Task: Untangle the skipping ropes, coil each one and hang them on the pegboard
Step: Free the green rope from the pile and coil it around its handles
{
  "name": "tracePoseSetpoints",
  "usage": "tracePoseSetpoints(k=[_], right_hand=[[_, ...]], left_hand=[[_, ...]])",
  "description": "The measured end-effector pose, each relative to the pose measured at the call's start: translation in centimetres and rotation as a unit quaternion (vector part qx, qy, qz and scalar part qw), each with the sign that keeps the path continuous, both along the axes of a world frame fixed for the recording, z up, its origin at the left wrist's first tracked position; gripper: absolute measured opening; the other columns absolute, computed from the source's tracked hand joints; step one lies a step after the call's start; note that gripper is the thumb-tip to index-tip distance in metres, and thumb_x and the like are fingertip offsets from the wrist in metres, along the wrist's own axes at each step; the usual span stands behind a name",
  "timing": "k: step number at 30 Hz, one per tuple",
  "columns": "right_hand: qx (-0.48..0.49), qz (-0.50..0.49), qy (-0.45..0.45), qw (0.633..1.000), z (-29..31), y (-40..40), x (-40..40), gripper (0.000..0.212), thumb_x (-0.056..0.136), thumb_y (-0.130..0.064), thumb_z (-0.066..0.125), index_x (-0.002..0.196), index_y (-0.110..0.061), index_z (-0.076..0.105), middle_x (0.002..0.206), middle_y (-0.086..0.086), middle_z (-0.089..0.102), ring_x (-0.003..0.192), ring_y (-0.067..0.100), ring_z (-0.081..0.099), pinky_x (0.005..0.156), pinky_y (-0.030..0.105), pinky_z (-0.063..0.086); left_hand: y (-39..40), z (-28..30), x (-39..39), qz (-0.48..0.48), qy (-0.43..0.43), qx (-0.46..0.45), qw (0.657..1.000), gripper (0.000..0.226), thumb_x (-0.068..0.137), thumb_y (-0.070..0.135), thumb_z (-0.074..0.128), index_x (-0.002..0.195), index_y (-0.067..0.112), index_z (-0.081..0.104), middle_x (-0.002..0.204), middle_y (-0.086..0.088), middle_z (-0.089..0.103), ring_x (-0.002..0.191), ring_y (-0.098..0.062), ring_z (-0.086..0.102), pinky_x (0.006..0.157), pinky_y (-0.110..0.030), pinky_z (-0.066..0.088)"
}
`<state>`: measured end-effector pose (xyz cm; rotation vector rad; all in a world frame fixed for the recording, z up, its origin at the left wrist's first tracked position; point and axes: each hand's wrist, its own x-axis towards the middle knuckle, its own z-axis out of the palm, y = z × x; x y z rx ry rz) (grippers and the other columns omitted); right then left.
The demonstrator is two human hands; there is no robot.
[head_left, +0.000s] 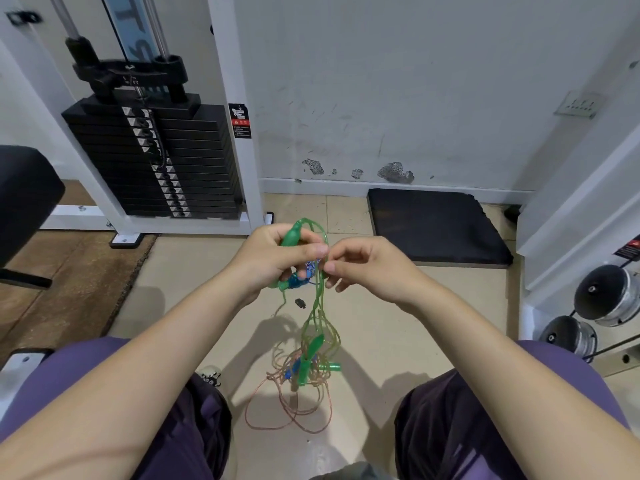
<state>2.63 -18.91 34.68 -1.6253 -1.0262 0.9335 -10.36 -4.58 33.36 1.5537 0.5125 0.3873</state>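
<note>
My left hand grips a green rope handle together with a blue handle and a blue braided piece. My right hand pinches the green rope strands right beside it. The green strands hang down from both hands to a tangle on the floor between my knees. In that tangle lie more green handles, a blue handle and loops of orange rope. No pegboard is in view.
A weight-stack machine stands at the back left, with a black padded seat at the far left. A black mat lies by the wall. Dumbbells sit on a rack at the right. A small dark object lies on the tiled floor.
</note>
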Motion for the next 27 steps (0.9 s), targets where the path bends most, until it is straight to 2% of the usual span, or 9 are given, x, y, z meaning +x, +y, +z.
tracePoseSetpoints(k=[2, 4, 6, 10, 13, 18, 21, 25, 27], right_hand=[[0.036, -0.013, 0.031, 0.999, 0.4, 0.0, 0.0, 0.005, 0.091, 0.003, 0.061, 0.09, -0.001, 0.065, 0.079, 0.015, 0.066, 0.067, 0.016, 0.064, 0.071, 0.029, 0.056], [0.065, -0.036, 0.07, 0.995, 0.6, 0.0, 0.1, 0.006, 0.091, 0.001, 0.061, 0.088, -0.004, 0.063, 0.085, 0.021, 0.066, 0.069, 0.02, 0.064, 0.074, 0.031, 0.057], [0.08, -0.058, 0.085, 0.991, 0.8, -0.1, 0.3, 0.004, 0.091, 0.0, 0.061, 0.088, -0.003, 0.063, 0.086, 0.022, 0.065, 0.07, 0.023, 0.064, 0.076, 0.033, 0.057], [0.097, -0.105, 0.069, 0.987, 1.0, -0.2, 0.8, 0.005, 0.092, -0.002, 0.061, 0.094, 0.003, 0.06, 0.088, 0.022, 0.064, 0.079, 0.026, 0.063, 0.08, 0.043, 0.056], [0.122, -0.126, 0.084, 0.981, 1.3, -0.4, 1.2, 0.003, 0.096, -0.004, 0.057, 0.093, -0.001, 0.056, 0.085, 0.019, 0.065, 0.076, 0.027, 0.064, 0.077, 0.042, 0.056], [0.141, -0.191, 0.078, 0.968, 1.5, -0.6, 2.1, 0.005, 0.098, -0.007, 0.054, 0.094, -0.006, 0.054, 0.085, 0.017, 0.066, 0.076, 0.025, 0.066, 0.072, 0.037, 0.058], [0.145, -0.255, 0.067, 0.954, 1.3, -0.7, 2.8, 0.006, 0.098, -0.007, 0.055, 0.092, -0.008, 0.053, 0.084, 0.018, 0.062, 0.071, 0.024, 0.065, 0.067, 0.036, 0.057], [0.157, -0.306, 0.079, 0.936, 1.2, -0.8, 3.5, 0.009, 0.099, -0.008, 0.052, 0.09, -0.008, 0.051, 0.082, 0.018, 0.065, 0.068, 0.024, 0.067, 0.063, 0.03, 0.058], [0.157, -0.296, 0.1, 0.937, 1.2, -0.7, 3.5, 0.007, 0.1, -0.009, 0.051, 0.094, -0.005, 0.051, 0.082, 0.02, 0.067, 0.069, 0.025, 0.07, 0.064, 0.029, 0.06]], left_hand=[[-0.2, -0.1, -0.2, -0.043, 0.037, 0.02, 0.998, 0.024, 0.067, 0.021, 0.09, 0.083, 0.02, 0.073, 0.066, 0.002, 0.066, 0.045, -0.01, 0.051, 0.042, -0.017, 0.037], [-0.6, -0.2, -0.3, -0.072, 0.065, 0.046, 0.994, 0.02, 0.071, 0.015, 0.088, 0.083, 0.019, 0.072, 0.065, 0.007, 0.064, 0.044, -0.008, 0.05, 0.041, -0.016, 0.037], [-0.8, -0.3, -0.2, -0.061, 0.063, 0.052, 0.995, 0.015, 0.076, 0.013, 0.085, 0.082, 0.02, 0.073, 0.065, 0.006, 0.064, 0.044, -0.01, 0.052, 0.04, -0.015, 0.037], [-0.2, -0.3, -0.2, -0.009, 0.056, 0.053, 0.997, 0.01, 0.087, 0.013, 0.075, 0.097, 0.012, 0.075, 0.055, -0.001, 0.066, 0.039, -0.007, 0.053, 0.038, -0.011, 0.033], [0.3, -0.3, -0.2, 0.025, 0.059, 0.054, 0.996, 0.006, 0.088, 0.008, 0.073, 0.092, 0.012, 0.074, 0.078, -0.014, 0.074, 0.042, -0.009, 0.055, 0.039, -0.011, 0.035], [1.4, -0.8, -0.3, 0.05, 0.094, 0.059, 0.993, 0.002, 0.088, 0.01, 0.073, 0.09, 0.012, 0.072, 0.084, -0.005, 0.077, 0.044, -0.008, 0.056, 0.039, -0.014, 0.033], [1.9, -0.7, -0.5, 0.066, 0.069, 0.04, 0.995, 0.003, 0.088, 0.016, 0.073, 0.087, 0.013, 0.072, 0.084, -0.002, 0.077, 0.046, -0.009, 0.056, 0.041, -0.017, 0.032], [2.7, -0.2, -0.6, 0.185, -0.018, -0.008, 0.983, 0.01, 0.088, 0.019, 0.073, 0.083, 0.013, 0.069, 0.08, -0.004, 0.069, 0.04, -0.007, 0.045, 0.039, -0.018, 0.032], [3.0, -0.1, -0.7, 0.216, -0.009, 0.015, 0.976, 0.013, 0.085, 0.022, 0.077, 0.082, 0.012, 0.07, 0.075, -0.005, 0.065, 0.038, -0.007, 0.038, 0.04, -0.018, 0.029]])
